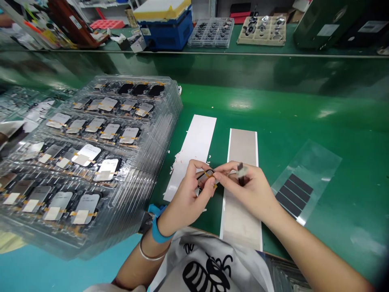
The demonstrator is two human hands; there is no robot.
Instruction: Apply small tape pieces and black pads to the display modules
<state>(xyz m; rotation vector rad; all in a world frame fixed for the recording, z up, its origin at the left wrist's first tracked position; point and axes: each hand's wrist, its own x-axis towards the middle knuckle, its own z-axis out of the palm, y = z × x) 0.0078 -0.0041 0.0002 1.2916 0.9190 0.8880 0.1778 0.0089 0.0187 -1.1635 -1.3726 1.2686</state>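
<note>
My left hand (189, 196) is closed, pinching a small black-edged display module (201, 177) with orange tape on it. Thumb and fingertips of my right hand (253, 188) meet at the module's right side, also closed in a pinch. A short dark, pale-tipped tool (241, 175) sticks up between the right fingers; its kind is unclear. Below the hands lie a white paper strip (199, 136) on the left and a grey-beige adhesive sheet (242, 217) with white edges on the right. The fingers hide part of the module.
A tall stack of clear plastic trays (152, 150) with several similar modules stands at left. To the right lies a clear film (322, 158) bearing black strips (294, 194). A blue box (167, 30) and parts trays (211, 32) sit on the back shelf.
</note>
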